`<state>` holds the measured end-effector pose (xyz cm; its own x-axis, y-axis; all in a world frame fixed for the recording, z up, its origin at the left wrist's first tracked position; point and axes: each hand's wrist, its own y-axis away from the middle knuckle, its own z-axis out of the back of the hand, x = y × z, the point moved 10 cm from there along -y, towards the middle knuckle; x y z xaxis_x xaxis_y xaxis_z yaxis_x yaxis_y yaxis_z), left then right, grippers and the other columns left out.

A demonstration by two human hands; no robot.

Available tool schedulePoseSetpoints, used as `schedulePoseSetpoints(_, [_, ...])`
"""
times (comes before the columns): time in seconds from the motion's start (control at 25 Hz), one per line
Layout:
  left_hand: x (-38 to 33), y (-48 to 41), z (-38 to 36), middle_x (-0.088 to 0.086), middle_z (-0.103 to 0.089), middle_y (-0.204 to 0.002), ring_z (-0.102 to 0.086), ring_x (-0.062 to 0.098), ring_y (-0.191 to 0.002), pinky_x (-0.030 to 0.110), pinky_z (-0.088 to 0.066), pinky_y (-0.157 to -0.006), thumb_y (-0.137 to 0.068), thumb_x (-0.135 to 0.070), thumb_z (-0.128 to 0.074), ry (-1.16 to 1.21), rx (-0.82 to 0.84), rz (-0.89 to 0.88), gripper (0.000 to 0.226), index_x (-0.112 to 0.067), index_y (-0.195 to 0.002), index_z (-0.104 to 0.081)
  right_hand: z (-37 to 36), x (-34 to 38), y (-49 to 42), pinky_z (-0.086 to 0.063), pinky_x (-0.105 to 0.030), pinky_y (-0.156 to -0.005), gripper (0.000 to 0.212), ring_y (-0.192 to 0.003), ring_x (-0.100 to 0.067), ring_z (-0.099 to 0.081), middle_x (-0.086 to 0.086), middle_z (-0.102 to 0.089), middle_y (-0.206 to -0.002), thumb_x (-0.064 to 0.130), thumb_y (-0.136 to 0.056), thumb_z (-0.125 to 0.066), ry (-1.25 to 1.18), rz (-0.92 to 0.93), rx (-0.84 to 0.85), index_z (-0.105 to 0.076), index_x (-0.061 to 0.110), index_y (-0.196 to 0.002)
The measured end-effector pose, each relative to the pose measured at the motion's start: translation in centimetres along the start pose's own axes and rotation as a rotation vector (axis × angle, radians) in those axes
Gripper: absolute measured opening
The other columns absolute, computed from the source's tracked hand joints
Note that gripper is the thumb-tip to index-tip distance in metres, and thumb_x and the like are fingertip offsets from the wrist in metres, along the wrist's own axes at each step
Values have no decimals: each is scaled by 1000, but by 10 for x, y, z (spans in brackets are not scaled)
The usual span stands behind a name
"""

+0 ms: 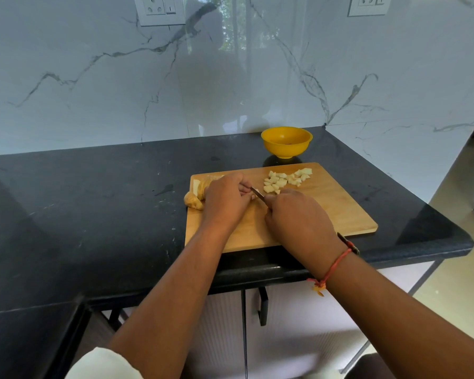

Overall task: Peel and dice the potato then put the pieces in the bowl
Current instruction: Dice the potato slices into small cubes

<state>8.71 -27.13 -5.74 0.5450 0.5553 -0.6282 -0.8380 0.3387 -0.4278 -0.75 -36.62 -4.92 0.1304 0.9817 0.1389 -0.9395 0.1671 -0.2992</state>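
While dicing is judged roughly half done, entries are placed relative to the rectangular light-wood cutting board [340, 212]. Left hand [225, 199]: on the board's left-centre, fingers curled down over a pale potato piece [253, 197] that is mostly hidden, only a sliver showing at the fingertips; presumably pinned so it does not slide under the cut. Right hand [298, 218]: at board centre, fist closed round the hidden handle of a small dark-bladed knife [257, 193], blade angled toward the left fingertips, presumably to slice close beside them. Heap of pale diced potato cubes [281, 180]: far right-centre of the board, beyond the blade, likely pushed aside to keep the cutting spot free. Tan lump with a pale slab [195, 196]: at the board's left edge, partly overhanging; peel or uncut potato, cannot tell. Round yellow plastic bowl [286, 142]: just beyond the board's far edge, no potato visible inside, near enough for the transfer. Red thread bracelet [335, 265]: on the right wrist, near the board's front edge. Glossy black stone counter [93, 214]: beneath the board, pale smears to its left. White grey-veined marble wall [93, 77]: behind the board, carrying white socket plates [160, 9]. Pale cabinet fronts [298, 324] with a black handle [262, 305]: below the board's front edge.
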Motion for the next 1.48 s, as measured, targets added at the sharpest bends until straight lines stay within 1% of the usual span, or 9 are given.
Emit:
schedulePoseSetpoints(0.12, [1, 1, 0, -17, -67, -73, -65, -3, -74, 42, -54, -91, -81, -25, -80, -15, -16, 14, 15, -29, -87, -67, 1, -3, 10, -38, -23, -67, 35, -77, -8, -42, 3, -49, -102, 26, -105, -40, 37, 26, 24, -54, 29, -137])
schedulePoseSetpoints(0.4, [2, 2, 0, -15, -62, -70, -63, 7, -77, 47, -51, -91, -82, -30, -80, -62, -27, 35, 23, -35, -81, -58, 10, -19, 32, -51, -28, -66, 48, -80, -12, -42, 2, -36, -95, 32, -100, -53, 151, 20, 40, -38, 34, -146])
schedulePoseSetpoints(0.56, [2, 3, 0, -15, -66, -77, -64, 9, -81, 47, -52, -91, -84, -30, -79, -66, -27, 35, 14, -30, -87, -65, 22, -26, 31, -47, -25, -64, 42, -77, -11, -48, 5, -44, -92, 32, -104, -40, 49, -46, -29, -44, 33, -146])
schedulePoseSetpoints(0.68, [2, 2, 1, -12, -72, -87, -66, 6, -85, 45, -52, -93, -88, -24, -75, -52, -12, 37, 10, -25, -97, -71, 25, -15, 29, -43, -22, -63, 36, -72, -8, -48, 7, -46, -87, 33, -103, -41, -55, -21, -58, -56, 31, -136])
schedulePoseSetpoints(0.88, [2, 1, 1, -12, -73, -86, -67, 3, -83, 43, -53, -94, -86, -21, -76, -18, 3, 48, 11, -23, -97, -73, 19, -6, 21, -50, -25, -75, 35, -83, -10, -52, 4, -56, -98, 31, -103, -43, -108, -15, -50, -58, 28, -134])
schedulePoseSetpoints(1.04, [1, 1, 4, -12, -72, -83, -66, 1, -78, 40, -54, -92, -84, -19, -78, -6, -10, 40, 10, -21, -92, -74, 11, -2, 11, -41, -23, -68, 36, -79, -9, -48, 6, -47, -89, 30, -104, -41, -80, -1, -22, -58, 28, -134])
schedulePoseSetpoints(1.16, [1, 1, 4, -18, -66, -74, -65, 0, -78, 42, -54, -91, -83, -20, -79, -10, -4, 44, 10, -23, -88, -72, 8, 3, 3, -36, -23, -67, 34, -78, -9, -45, 8, -40, -82, 28, -103, -40, -41, 20, -4, -62, 27, -130])
schedulePoseSetpoints(1.28, [2, 1, 2, -21, -61, -69, -66, 3, -79, 45, -54, -90, -83, -21, -79, -27, -5, 46, 13, -28, -84, -68, 7, 1, 7, -36, -22, -64, 35, -75, -7, -44, 11, -34, -76, 27, -103, -41, -24, 33, 15, -58, 28, -134])
schedulePoseSetpoints(1.48, [4, 1, 1, -15, -66, -74, -65, 5, -78, 45, -54, -88, -84, -24, -78, -38, -28, 37, 14, -30, -82, -65, 7, -7, 30, -50, -27, -72, 41, -80, -11, -49, 4, -41, -96, 32, -103, -47, 52, 29, 92, -43, 33, -144])
